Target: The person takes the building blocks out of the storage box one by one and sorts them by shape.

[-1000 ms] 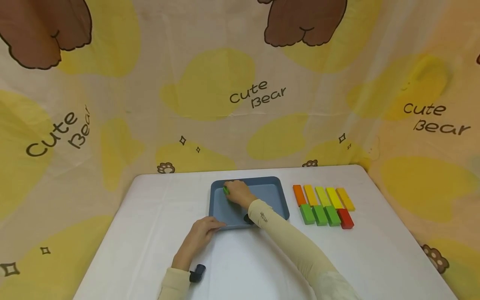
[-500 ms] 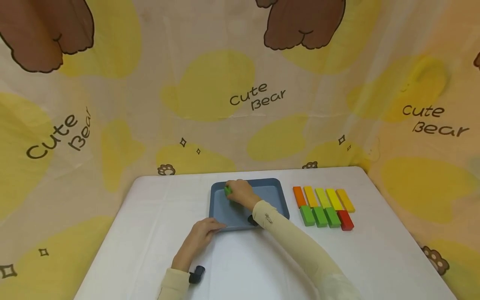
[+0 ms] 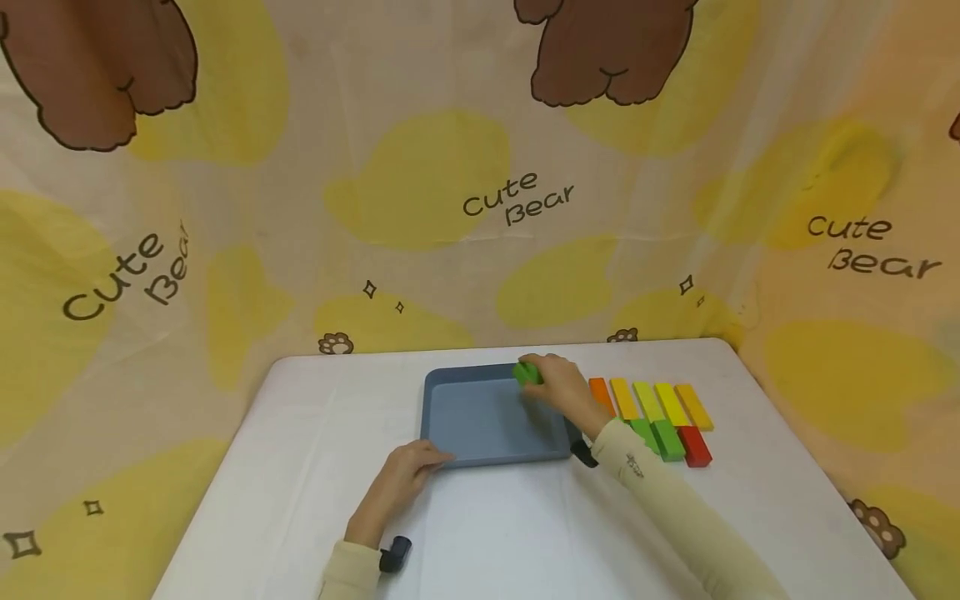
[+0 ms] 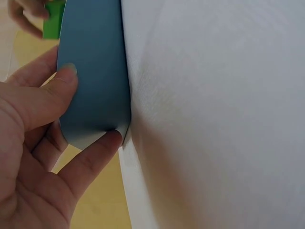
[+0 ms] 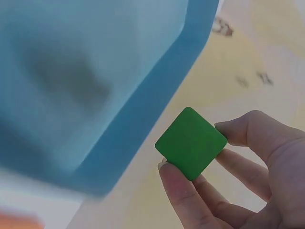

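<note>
My right hand (image 3: 558, 387) pinches a green block (image 3: 527, 372) between thumb and fingers, above the far right corner of the blue tray (image 3: 480, 417). In the right wrist view the green block (image 5: 191, 142) shows its square end, with the tray's rim (image 5: 143, 109) below it. My left hand (image 3: 405, 475) holds the tray's near left corner; in the left wrist view the thumb (image 4: 52, 90) lies on the rim (image 4: 93, 71) and a finger curls under the corner. The tray's floor looks bare.
Right of the tray lies a row of blocks on the white table (image 3: 487, 533): orange (image 3: 600, 392), several yellow ones (image 3: 652, 402), green ones (image 3: 663, 439) and a red one (image 3: 695, 446). A bear-print cloth (image 3: 480, 192) hangs behind.
My right hand has carried the green block from the tray's far left corner across to its far right corner. The left hand has stayed on the tray.
</note>
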Available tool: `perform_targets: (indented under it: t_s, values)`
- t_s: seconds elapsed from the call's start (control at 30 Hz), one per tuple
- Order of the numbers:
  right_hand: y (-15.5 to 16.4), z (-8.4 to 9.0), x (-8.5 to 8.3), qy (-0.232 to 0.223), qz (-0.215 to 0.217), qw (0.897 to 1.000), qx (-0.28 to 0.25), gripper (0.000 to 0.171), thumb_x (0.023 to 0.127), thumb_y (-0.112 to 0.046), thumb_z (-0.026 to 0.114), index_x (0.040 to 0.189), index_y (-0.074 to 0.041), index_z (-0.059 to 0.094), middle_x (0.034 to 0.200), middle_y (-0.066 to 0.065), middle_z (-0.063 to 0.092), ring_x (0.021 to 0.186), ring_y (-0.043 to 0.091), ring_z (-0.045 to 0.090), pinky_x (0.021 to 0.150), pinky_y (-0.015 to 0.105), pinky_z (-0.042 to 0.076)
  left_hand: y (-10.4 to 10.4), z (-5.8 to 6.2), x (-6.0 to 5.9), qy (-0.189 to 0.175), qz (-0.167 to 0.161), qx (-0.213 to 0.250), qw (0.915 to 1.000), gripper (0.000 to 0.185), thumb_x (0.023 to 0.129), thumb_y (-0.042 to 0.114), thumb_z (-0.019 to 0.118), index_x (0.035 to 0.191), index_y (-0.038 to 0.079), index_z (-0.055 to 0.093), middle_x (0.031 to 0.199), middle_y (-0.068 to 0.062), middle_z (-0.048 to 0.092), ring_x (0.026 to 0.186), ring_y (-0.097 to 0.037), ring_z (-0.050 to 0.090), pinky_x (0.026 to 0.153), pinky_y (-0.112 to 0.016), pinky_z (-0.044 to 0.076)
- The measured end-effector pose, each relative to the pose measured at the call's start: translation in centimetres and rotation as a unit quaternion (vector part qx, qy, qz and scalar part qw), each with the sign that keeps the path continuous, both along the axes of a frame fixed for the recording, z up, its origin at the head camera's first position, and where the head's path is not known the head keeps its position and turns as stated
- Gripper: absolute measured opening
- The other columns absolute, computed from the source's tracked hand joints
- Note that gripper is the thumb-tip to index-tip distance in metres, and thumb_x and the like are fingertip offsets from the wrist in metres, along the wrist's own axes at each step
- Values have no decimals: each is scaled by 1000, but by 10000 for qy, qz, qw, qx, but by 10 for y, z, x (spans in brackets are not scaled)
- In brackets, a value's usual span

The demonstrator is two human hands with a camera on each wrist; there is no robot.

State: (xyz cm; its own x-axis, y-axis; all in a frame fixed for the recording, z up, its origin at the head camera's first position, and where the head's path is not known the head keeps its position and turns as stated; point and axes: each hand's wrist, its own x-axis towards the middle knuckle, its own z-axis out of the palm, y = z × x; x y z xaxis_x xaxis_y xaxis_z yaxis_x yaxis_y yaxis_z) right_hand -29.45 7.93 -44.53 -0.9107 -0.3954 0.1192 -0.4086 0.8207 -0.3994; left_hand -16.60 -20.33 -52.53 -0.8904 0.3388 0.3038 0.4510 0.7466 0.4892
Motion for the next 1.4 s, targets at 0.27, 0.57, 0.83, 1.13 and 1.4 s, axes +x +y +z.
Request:
perform_targets:
  t_s: [0.27, 0.57, 0.83, 1.13, 1.4]
  values:
    - [98, 9, 20, -111, -801, 9965, -196, 51, 89, -19, 67, 137, -8, 55, 107, 20, 66, 83, 28, 58, 67, 38, 53, 1, 1, -2, -175, -9, -77, 9998, 22, 90, 6, 67, 102, 20, 78, 92, 5, 72, 88, -12, 68, 80, -27, 59]
    - [192, 7, 51, -213, -1357, 9903, -233, 52, 92, -20, 65, 140, -3, 49, 121, 31, 60, 101, 42, 60, 82, 57, 54, 2, 3, -1, -32, 33, -85, 10000, 23, 88, 4, 68, 101, 20, 79, 93, 5, 72, 91, -14, 69, 83, -30, 59]
    - [239, -14, 74, -372, -1686, 9849, -119, 52, 90, -20, 68, 135, 2, 51, 116, 33, 61, 96, 45, 62, 69, 50, 56, 4, 3, -1, -128, 140, -68, 9998, 23, 89, 4, 68, 101, 20, 79, 93, 5, 72, 91, -14, 69, 82, -31, 59]
    - [254, -33, 84, -770, -1813, 9803, 165, 52, 89, -19, 69, 133, 4, 51, 113, 34, 62, 97, 46, 60, 76, 59, 53, 4, 3, -2, -88, 114, -155, 9998, 23, 89, 4, 68, 102, 19, 78, 93, 4, 72, 91, -15, 69, 82, -31, 59]
    - [254, -46, 85, -1043, -1974, 9744, 262, 54, 89, -17, 68, 134, 5, 50, 126, 38, 54, 107, 53, 53, 88, 67, 48, 4, 0, 0, 149, 77, -164, 9997, 23, 87, 3, 69, 100, 19, 78, 92, 4, 72, 88, -15, 69, 80, -31, 59]
